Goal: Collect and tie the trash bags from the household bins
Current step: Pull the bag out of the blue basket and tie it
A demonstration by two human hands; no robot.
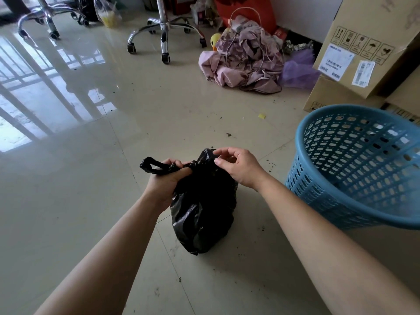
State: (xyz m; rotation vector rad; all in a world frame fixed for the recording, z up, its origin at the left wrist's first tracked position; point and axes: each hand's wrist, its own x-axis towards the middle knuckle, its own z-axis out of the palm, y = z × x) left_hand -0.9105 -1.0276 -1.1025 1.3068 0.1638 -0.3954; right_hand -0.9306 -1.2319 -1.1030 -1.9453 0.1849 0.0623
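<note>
A full black trash bag (203, 212) stands on the pale floor tiles in front of me. My left hand (167, 178) is closed around the bag's gathered neck, and one looped handle sticks out to the left of my fist. My right hand (236, 165) hovers at the top right of the bag, thumb and fingertips pinching the other handle's plastic. A blue perforated plastic bin (354, 169) stands tilted to the right of the bag, with no liner inside it.
Stacked cardboard boxes (363, 48) rise behind the bin. A heap of pinkish cloth (245, 62) lies on the floor ahead, with a yellow duck toy (214, 39) beside it. Two chrome chair bases (164, 28) stand further back. Dirt crumbs dot the tiles.
</note>
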